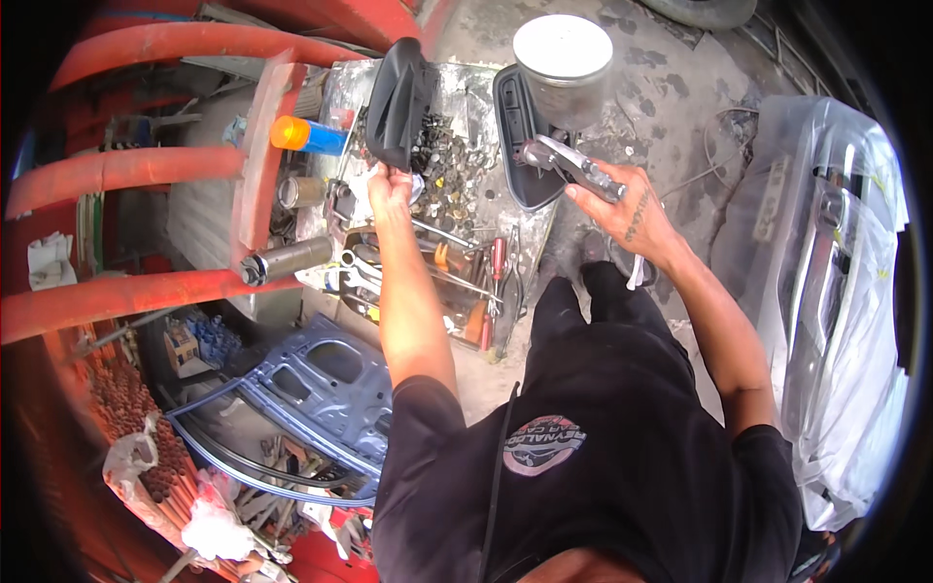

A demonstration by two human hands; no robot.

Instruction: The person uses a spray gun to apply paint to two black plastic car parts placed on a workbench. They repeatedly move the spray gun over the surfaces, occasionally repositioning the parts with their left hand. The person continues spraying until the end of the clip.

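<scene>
My left hand (390, 187) is closed on the lower end of a curved black plastic trim piece (397, 102) that rises above the cluttered worktable. A shiny silver-and-dark elongated part (578, 167) rests in my right hand (630, 209), whose fingers are wrapped round it; its exact kind is unclear. Just left of that hand, an oblong black plastic panel (517, 175) with a raised rim lies at the table's right edge, partly covered by the silver part. Under and beside my left hand are many small clips and screws (452, 160).
Spanners (355, 267) and screwdrivers (499, 257) lie at the table's near side. A white-topped can (564, 58) stands far right of the table. Red metal bars (126, 180) rise at left, with a blue car door (321, 389) below. Plastic-wrapped bodywork (826, 291) stands right.
</scene>
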